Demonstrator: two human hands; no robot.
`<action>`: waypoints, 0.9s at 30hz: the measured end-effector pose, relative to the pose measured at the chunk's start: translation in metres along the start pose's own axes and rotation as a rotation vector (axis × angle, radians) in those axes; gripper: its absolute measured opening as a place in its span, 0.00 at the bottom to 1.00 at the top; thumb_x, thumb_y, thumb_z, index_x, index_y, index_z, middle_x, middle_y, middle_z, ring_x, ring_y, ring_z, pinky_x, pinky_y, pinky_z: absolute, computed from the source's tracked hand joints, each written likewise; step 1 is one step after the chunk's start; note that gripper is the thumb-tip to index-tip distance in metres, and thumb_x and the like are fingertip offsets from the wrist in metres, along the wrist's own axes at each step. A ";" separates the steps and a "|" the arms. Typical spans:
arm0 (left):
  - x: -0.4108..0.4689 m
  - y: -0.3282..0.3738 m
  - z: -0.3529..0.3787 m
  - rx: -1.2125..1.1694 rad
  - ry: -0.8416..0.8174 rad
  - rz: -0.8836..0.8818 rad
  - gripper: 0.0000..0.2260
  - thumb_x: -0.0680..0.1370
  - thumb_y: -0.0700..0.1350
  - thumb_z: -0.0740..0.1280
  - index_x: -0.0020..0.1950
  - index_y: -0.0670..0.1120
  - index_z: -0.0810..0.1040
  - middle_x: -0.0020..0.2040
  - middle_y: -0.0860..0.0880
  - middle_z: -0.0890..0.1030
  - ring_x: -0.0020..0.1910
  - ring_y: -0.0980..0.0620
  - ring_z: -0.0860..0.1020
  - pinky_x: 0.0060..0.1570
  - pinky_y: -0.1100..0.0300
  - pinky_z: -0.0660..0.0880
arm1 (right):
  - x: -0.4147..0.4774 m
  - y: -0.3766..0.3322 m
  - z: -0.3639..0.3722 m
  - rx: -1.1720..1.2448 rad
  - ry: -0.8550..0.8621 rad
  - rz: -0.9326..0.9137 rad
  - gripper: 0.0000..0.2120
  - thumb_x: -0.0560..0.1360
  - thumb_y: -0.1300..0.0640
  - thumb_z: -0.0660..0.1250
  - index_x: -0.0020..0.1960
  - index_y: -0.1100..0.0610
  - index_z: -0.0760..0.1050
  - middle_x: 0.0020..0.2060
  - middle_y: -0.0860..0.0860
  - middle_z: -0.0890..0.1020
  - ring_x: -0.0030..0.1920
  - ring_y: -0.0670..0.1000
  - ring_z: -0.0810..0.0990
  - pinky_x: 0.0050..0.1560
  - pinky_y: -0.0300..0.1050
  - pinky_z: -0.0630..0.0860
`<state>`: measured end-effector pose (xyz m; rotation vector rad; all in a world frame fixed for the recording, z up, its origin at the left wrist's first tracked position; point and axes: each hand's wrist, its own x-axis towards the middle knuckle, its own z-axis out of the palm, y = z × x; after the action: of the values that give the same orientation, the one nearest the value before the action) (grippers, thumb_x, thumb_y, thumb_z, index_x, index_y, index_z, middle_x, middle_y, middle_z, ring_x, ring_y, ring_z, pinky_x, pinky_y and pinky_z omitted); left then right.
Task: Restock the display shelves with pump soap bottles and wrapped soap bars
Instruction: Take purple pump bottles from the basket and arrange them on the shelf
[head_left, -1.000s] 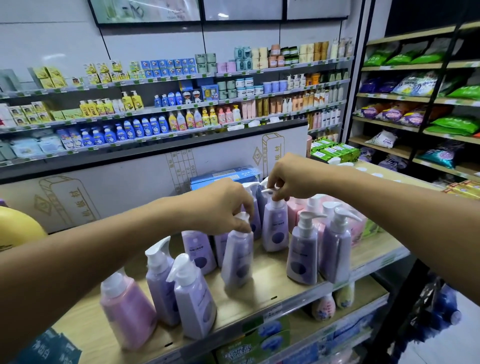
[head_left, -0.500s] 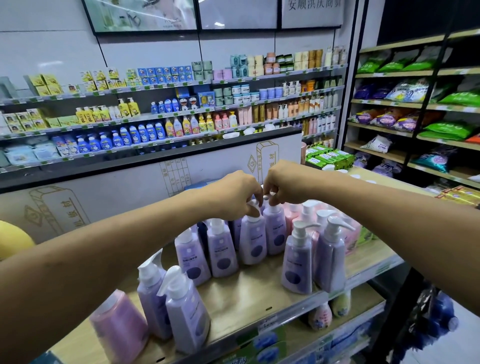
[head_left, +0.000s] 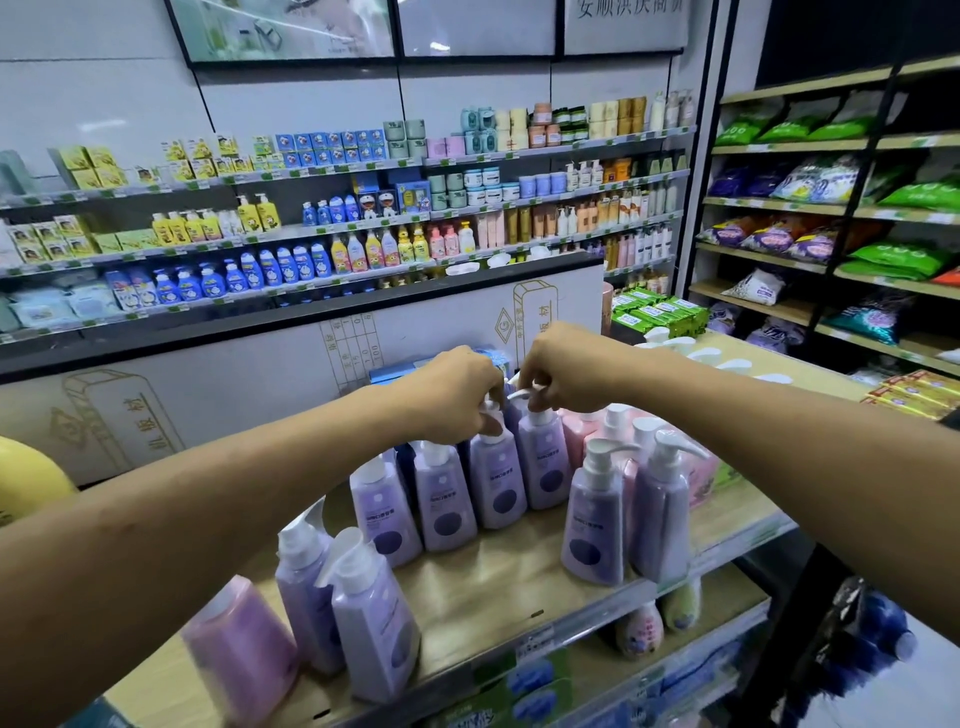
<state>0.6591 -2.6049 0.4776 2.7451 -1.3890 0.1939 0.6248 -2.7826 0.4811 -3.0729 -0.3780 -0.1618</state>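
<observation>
While restocking runs, shelf (head_left: 493, 582) lies below the hands. Purple bottles (head_left: 447, 499) stand under and nearer than them, pink bottles (head_left: 576, 434) to their right. Left hand (head_left: 462, 389) grips the pump of rear bottle (head_left: 496, 478); right hand (head_left: 561, 371), just beside, pinches the pump of next bottle (head_left: 540, 457).

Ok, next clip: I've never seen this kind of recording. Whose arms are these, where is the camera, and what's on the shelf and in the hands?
No machine here: these are a person's two bare hands, filmed by one camera worn on the head, looking forward and down. On the light wooden shelf stand lilac plastic pump bottles with white heads, and pink plastic pump bottles nearby. The left hand grips the pump of one back-row lilac bottle; the right hand pinches the pump of the neighbouring lilac bottle.
</observation>
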 end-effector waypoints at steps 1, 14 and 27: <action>0.000 0.000 0.000 0.004 0.003 -0.002 0.16 0.75 0.53 0.73 0.59 0.47 0.80 0.42 0.53 0.74 0.45 0.53 0.70 0.44 0.59 0.70 | -0.001 0.000 0.000 -0.001 0.011 -0.008 0.08 0.72 0.55 0.75 0.36 0.49 0.80 0.26 0.43 0.71 0.30 0.47 0.70 0.32 0.40 0.65; -0.004 -0.002 0.007 0.090 -0.060 -0.032 0.16 0.77 0.56 0.67 0.59 0.47 0.78 0.45 0.50 0.78 0.46 0.48 0.74 0.44 0.55 0.72 | -0.015 0.012 0.000 0.128 -0.021 0.066 0.18 0.74 0.49 0.73 0.62 0.53 0.79 0.52 0.48 0.82 0.46 0.48 0.78 0.43 0.39 0.69; -0.027 0.069 -0.008 -0.174 0.239 0.282 0.14 0.77 0.58 0.68 0.56 0.52 0.80 0.33 0.55 0.77 0.33 0.53 0.74 0.36 0.60 0.69 | -0.074 0.012 -0.033 0.136 0.006 0.097 0.07 0.78 0.48 0.67 0.54 0.47 0.80 0.45 0.46 0.82 0.38 0.41 0.77 0.37 0.37 0.69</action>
<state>0.5869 -2.6232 0.4814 2.2943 -1.6300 0.3803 0.5533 -2.8132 0.5061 -2.9474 -0.2286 -0.1360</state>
